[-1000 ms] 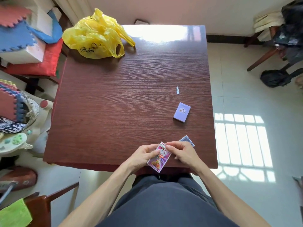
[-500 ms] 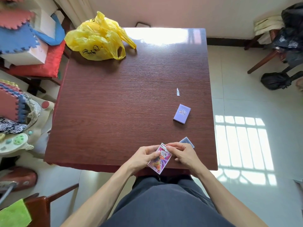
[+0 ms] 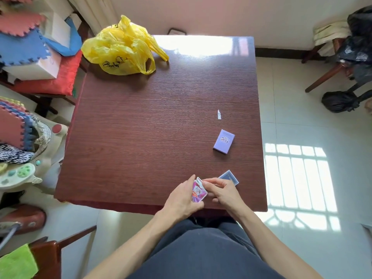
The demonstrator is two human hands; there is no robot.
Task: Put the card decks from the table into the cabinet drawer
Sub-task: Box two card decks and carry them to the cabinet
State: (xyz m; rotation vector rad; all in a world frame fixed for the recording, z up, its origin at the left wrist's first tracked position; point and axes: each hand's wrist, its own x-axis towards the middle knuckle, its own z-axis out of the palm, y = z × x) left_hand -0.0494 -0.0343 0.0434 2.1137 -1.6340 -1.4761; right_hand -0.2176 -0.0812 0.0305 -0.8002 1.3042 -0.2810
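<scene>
I hold a pink and purple card deck box [image 3: 198, 191] over the near edge of the dark wooden table [image 3: 141, 137]. My left hand [image 3: 181, 198] grips its left side. My right hand [image 3: 222, 190] pinches its top flap. A dark blue card deck [image 3: 229, 176] lies on the table just behind my right hand, partly hidden by it. A lilac card deck box [image 3: 223, 141] lies flat further back on the right side. No cabinet or drawer is in view.
A yellow plastic bag [image 3: 120, 51] sits on the far left corner of the table. A small white paper scrap [image 3: 219, 114] lies beyond the lilac box. Chairs with foam mats and toys crowd the left; a chair with black bags stands at far right.
My left hand has closed further around the pink box, which now stands more upright. The two decks on the table have not moved.
</scene>
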